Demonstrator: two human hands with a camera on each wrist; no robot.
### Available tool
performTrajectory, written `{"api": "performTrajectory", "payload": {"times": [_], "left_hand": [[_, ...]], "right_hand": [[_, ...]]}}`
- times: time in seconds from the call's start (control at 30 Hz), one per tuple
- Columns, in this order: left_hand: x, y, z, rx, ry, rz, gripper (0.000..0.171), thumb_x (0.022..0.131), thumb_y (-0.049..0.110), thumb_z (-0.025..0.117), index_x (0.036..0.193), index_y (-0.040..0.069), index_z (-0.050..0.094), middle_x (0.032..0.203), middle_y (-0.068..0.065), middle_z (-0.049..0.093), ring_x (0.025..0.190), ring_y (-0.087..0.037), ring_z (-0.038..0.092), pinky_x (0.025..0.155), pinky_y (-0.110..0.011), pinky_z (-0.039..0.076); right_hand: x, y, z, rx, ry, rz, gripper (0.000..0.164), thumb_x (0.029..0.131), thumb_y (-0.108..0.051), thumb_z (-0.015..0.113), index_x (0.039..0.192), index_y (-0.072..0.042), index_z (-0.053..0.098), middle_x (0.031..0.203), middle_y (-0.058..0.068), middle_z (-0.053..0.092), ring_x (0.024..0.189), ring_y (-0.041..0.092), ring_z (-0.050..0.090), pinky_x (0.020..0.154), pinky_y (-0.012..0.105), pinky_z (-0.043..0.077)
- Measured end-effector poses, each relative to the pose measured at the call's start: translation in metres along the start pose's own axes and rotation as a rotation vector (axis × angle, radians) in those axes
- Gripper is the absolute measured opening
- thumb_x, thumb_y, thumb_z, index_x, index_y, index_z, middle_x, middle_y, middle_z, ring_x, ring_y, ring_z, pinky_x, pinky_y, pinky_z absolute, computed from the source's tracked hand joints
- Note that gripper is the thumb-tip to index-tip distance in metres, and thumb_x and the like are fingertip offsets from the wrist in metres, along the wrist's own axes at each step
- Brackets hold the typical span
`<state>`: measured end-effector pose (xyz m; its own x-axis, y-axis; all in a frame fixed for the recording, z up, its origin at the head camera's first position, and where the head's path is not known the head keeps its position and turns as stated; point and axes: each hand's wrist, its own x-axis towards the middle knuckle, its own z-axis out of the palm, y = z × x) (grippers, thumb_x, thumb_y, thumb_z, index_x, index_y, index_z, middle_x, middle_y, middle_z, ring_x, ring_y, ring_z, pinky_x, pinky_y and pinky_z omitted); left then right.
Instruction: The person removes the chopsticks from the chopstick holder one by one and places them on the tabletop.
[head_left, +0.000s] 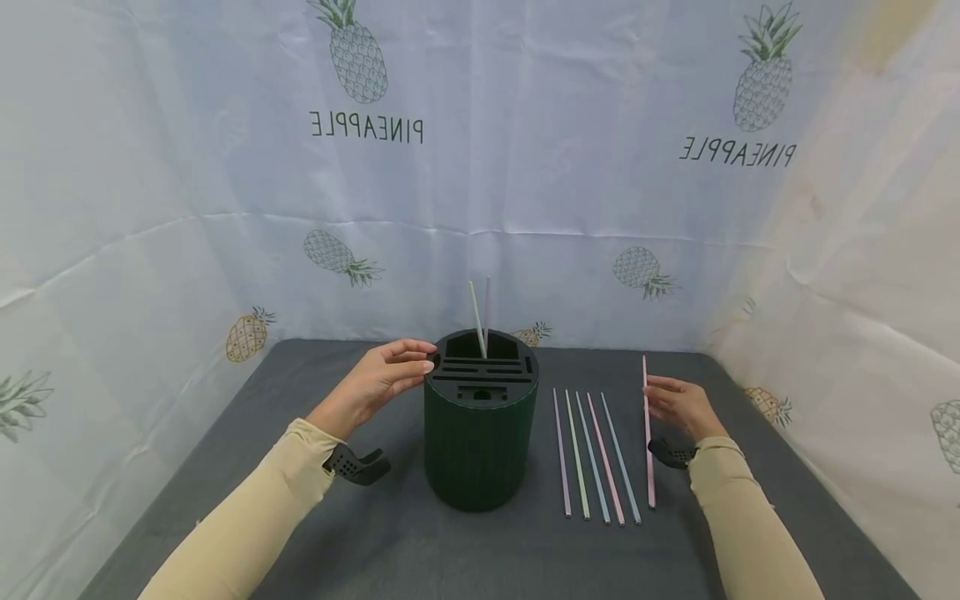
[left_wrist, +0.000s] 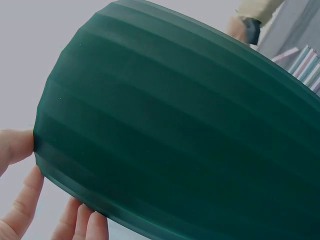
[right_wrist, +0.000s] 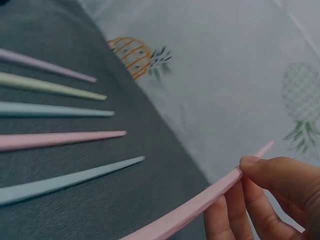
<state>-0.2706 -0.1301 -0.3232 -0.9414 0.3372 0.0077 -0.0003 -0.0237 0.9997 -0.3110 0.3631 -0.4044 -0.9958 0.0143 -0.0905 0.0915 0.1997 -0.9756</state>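
My left hand (head_left: 381,377) touches the upper left side of a dark green ribbed cylindrical utensil holder (head_left: 480,450), its fingers nearly straight. In the left wrist view the holder (left_wrist: 165,120) fills most of the picture, with thumb and fingertips against its edge. Two chopsticks (head_left: 477,315), one pale green and one pinkish purple, stand in its rear compartment. On the right, my right hand (head_left: 681,405) pinches a pink chopstick (right_wrist: 200,202) between thumb and fingers. Between the holder and that hand lies a row of several chopsticks (head_left: 587,457) in purple, green, blue and pink.
The holder's black top (head_left: 480,377) has slots and a small front opening. A dark grey cloth (head_left: 375,533) covers the table. White curtains with pineapple prints (head_left: 465,183) hang behind and at both sides.
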Motion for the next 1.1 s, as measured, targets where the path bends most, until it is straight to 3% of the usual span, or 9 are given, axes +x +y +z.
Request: {"api": "performTrajectory", "payload": {"times": [0.23, 0.47, 0.7, 0.87, 1.1], "left_hand": [[0.000, 0.000, 0.000, -0.003, 0.006, 0.001, 0.044, 0.092, 0.013, 0.066, 0.132, 0.003, 0.052, 0.134, -0.011, 0.047, 0.121, -0.020, 0.051, 0.112, -0.042, 0.039], [0.000, -0.001, 0.000, -0.008, 0.010, -0.004, 0.042, 0.092, 0.013, 0.066, 0.131, 0.005, 0.054, 0.133, -0.009, 0.048, 0.120, -0.018, 0.052, 0.111, -0.042, 0.040], [0.001, -0.001, 0.001, -0.010, 0.004, 0.000, 0.040, 0.091, 0.013, 0.066, 0.129, 0.006, 0.055, 0.131, -0.009, 0.050, 0.117, -0.016, 0.054, 0.110, -0.042, 0.040], [0.002, -0.001, 0.001, -0.009, 0.004, -0.002, 0.040, 0.091, 0.013, 0.067, 0.129, 0.005, 0.055, 0.131, -0.009, 0.050, 0.116, -0.016, 0.054, 0.111, -0.043, 0.039], [0.003, 0.000, 0.000, -0.015, 0.009, -0.007, 0.040, 0.091, 0.013, 0.067, 0.129, 0.006, 0.055, 0.131, -0.009, 0.049, 0.115, -0.015, 0.054, 0.111, -0.043, 0.040]], "right_hand": [[0.005, 0.017, 0.012, -0.092, -0.011, 0.025, 0.051, 0.095, -0.011, 0.063, 0.135, 0.014, 0.045, 0.104, 0.006, 0.071, 0.084, 0.007, 0.068, 0.073, 0.024, 0.059], [0.010, 0.027, 0.022, -0.219, -0.011, 0.032, 0.045, 0.092, -0.007, 0.064, 0.128, 0.018, 0.051, 0.100, 0.010, 0.070, 0.081, 0.008, 0.065, 0.074, 0.029, 0.060], [0.018, 0.040, 0.025, -0.257, 0.005, 0.055, 0.042, 0.089, -0.005, 0.068, 0.123, 0.017, 0.055, 0.099, 0.015, 0.070, 0.080, 0.012, 0.066, 0.074, 0.032, 0.060], [0.018, 0.040, 0.028, -0.277, 0.010, 0.055, 0.040, 0.089, -0.004, 0.067, 0.121, 0.017, 0.057, 0.096, 0.013, 0.071, 0.078, 0.012, 0.066, 0.073, 0.031, 0.060], [0.020, 0.039, 0.033, -0.330, 0.029, 0.049, 0.039, 0.087, -0.004, 0.069, 0.119, 0.016, 0.059, 0.101, 0.020, 0.070, 0.077, 0.012, 0.066, 0.076, 0.035, 0.060]]}}
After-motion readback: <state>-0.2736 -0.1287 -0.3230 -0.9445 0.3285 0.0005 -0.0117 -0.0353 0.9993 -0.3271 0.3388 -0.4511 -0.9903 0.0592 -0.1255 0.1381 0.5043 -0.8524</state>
